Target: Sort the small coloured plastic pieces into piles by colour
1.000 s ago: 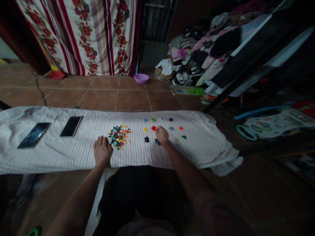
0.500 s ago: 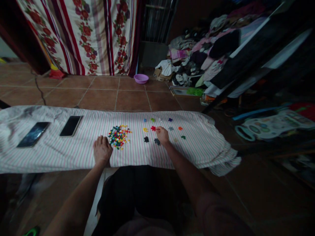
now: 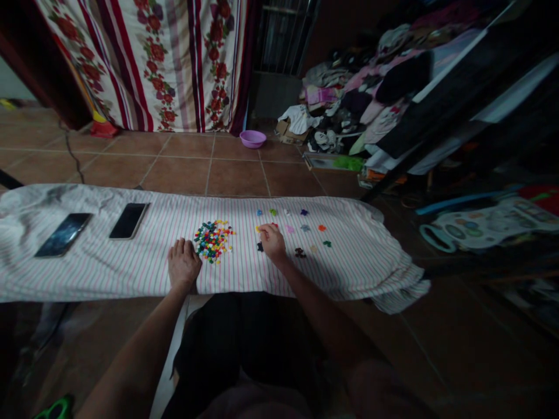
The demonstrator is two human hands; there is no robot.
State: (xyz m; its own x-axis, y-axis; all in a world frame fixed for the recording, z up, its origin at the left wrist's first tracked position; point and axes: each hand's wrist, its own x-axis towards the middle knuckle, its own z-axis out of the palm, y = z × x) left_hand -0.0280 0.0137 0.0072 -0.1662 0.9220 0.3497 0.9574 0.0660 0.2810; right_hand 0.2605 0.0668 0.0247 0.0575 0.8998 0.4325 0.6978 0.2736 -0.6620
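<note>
Heaped multicoloured pieces (image 3: 212, 241), single-colour clusters (image 3: 322, 228) alongside

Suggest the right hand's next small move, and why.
I'd probably open the right hand at the yellow pieces: its fingertips are right by them, though whether they hold a piece is too small to tell. Single-color clusters such as the orange one lie apart, while the mixed pile sits beside the left hand, so matching by color seems sensible.

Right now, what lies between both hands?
In the head view: a multicoloured pile beside the left hand, striped cloth, then a yellow piece and a black piece at the right hand.
</note>
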